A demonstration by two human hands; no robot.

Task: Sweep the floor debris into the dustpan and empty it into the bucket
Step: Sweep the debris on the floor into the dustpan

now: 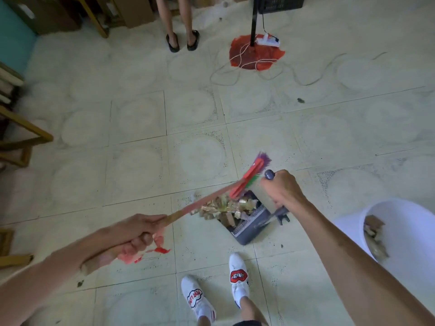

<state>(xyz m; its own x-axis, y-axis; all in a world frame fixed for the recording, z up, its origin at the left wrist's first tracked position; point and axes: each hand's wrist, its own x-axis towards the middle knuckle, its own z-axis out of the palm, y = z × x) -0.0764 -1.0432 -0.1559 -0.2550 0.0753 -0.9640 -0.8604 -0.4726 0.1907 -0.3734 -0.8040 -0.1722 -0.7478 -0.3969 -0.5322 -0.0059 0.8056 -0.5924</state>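
Note:
My left hand (138, 231) grips the red handle of a broom (211, 196), whose red head with purple and green bristles (255, 169) hangs over the far side of the dustpan. My right hand (282, 189) is closed around the dark upright handle of the grey dustpan (253, 225). The pan rests on the tiled floor and holds a heap of brown and gold debris (223, 209), some spilling past its left edge. A white bucket (404, 215) stands at the right, with brown scraps inside.
My white shoes (239, 276) are just behind the dustpan. Another person's legs in black sandals (182, 41) stand at the far side. A black stand on a red cloth (255, 52) with loose white cables lies far right. Wooden furniture (21, 135) lines the left edge.

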